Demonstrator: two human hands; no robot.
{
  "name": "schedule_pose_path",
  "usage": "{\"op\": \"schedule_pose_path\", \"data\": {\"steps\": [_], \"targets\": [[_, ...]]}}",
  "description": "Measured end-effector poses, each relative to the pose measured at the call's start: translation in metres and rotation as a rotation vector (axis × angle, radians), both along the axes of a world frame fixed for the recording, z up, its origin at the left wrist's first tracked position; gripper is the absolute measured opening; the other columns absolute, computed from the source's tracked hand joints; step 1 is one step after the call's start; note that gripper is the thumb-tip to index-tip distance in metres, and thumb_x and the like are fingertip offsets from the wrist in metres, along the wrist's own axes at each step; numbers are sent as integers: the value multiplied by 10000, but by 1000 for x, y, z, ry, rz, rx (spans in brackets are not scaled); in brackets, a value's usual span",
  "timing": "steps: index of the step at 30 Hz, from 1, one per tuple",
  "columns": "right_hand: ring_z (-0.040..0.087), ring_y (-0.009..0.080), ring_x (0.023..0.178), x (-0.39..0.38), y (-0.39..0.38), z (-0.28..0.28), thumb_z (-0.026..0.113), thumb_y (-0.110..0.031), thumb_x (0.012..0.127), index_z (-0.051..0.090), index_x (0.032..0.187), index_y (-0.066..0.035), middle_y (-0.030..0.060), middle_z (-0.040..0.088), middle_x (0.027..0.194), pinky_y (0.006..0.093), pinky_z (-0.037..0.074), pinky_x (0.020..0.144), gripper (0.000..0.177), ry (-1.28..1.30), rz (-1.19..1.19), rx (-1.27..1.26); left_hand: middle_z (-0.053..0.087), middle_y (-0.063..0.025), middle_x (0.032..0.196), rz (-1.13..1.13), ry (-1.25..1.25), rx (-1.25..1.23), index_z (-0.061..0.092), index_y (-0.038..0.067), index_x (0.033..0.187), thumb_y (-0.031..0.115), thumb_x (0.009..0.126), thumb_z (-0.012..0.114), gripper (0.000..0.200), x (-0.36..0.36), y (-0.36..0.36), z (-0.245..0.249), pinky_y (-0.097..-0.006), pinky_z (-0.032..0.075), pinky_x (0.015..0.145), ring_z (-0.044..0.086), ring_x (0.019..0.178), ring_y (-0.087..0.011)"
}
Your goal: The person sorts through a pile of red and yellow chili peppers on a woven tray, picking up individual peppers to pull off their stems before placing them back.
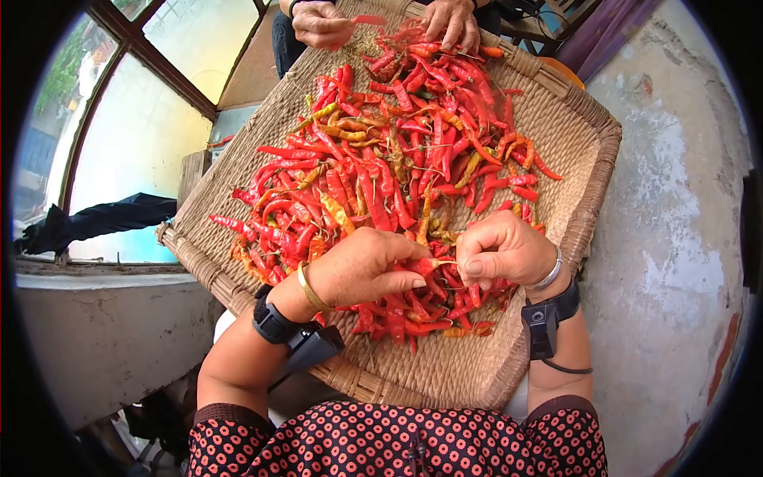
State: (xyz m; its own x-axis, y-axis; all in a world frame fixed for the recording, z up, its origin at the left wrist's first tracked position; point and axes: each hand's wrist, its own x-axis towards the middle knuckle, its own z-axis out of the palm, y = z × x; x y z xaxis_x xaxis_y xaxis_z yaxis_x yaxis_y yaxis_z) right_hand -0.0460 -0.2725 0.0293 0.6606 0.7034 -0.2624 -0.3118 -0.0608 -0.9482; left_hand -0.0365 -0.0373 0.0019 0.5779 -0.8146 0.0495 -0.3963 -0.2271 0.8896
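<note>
My left hand is closed around a red chili pepper, just above the near part of the heap. The pale stem of that pepper sticks out to the right, where the thumb and fingers of my right hand pinch its end. Beneath both hands lies a large pile of chili peppers, mostly red, some yellow or orange and wrinkled. A shallow woven basket with a thick braided rim holds the pile.
Across the basket sits another person, whose one hand holds a red pepper and whose other hand rests on the heap. A window and sill are on the left, with a black folded umbrella-like thing. A worn wall stands close on the right.
</note>
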Motion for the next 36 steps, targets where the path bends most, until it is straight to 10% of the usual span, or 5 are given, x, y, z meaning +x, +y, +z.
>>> {"op": "schedule_pose_path", "data": {"steps": [6, 11, 15, 19, 36], "targets": [[545, 60, 602, 2, 4, -8, 600, -182, 839, 528, 1114, 11, 24, 590, 709, 208, 452, 549, 344, -42, -208, -145, 603, -109, 669, 54, 172, 180, 626, 21, 877, 190, 810, 609, 183, 11, 12, 6, -308, 470, 571, 603, 612, -200], [593, 170, 631, 8, 5, -23, 644, -222, 776, 544, 1081, -9, 86, 607, 732, 304, 469, 597, 385, -447, -286, -589, 602, -34, 892, 561, 523, -434, 490, 17, 1198, 185, 873, 560, 372, 36, 28, 4, -213, 452, 538, 530, 622, -54], [587, 323, 844, 3, 4, -29, 643, -271, 734, 561, 1039, -33, 151, 612, 895, 404, 463, 738, 395, -774, -45, -759, 575, -91, 1021, 754, 139, -174, 407, -13, 1265, 178, 839, 605, 507, 43, 29, -10, -238, 470, 612, 531, 674, -55], [581, 322, 882, 0, 8, -30, 643, -273, 717, 565, 1053, -46, 156, 606, 943, 411, 451, 784, 413, -751, 271, -859, 519, -110, 1151, 402, -505, 209, 556, 50, 1090, 122, 756, 650, 354, 28, 27, -25, -311, 499, 663, 610, 759, -219], [594, 283, 648, 2, 16, -22, 571, -107, 699, 593, 750, -23, 122, 591, 664, 351, 459, 588, 100, -778, 6, -564, 629, -103, 792, 112, 93, 113, 516, 19, 1125, 301, 789, 656, 461, -6, -9, -9, -314, 491, 662, 628, 727, -227]]}}
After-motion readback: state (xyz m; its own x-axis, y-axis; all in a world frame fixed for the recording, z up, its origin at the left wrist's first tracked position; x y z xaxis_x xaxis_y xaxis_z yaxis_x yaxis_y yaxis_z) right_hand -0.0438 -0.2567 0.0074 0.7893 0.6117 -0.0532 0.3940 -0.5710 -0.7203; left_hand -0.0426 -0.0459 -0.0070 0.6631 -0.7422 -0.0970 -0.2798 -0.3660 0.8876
